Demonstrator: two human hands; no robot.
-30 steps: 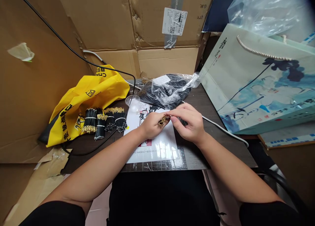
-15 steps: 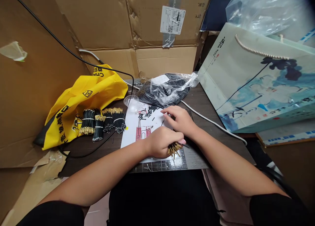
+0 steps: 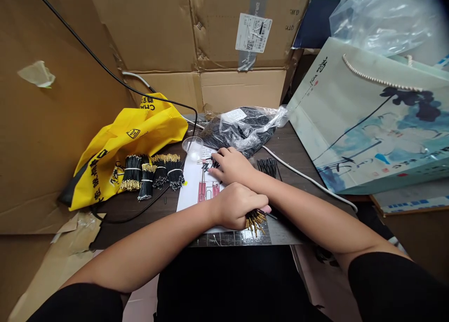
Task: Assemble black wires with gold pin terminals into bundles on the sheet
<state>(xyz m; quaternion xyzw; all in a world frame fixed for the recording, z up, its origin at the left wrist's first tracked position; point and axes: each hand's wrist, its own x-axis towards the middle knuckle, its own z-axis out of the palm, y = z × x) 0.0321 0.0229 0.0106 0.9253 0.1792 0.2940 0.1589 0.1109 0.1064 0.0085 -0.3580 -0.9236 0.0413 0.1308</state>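
Table (image 3: 290,142), left edge: wire bundles (image 3: 147,177) before carrier bag (image 3: 129,130) | centre: printed sheet (image 3: 191,186) | back edge: plastic bag (image 3: 242,128) | right edge: gift bag (image 3: 368,125)

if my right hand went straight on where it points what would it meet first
Probably the small black pieces on the printed sheet, which the right hand may already touch; depth is unclear.

the right hand (image 3: 232,166) has moved leftward to the black pieces (image 3: 215,163).
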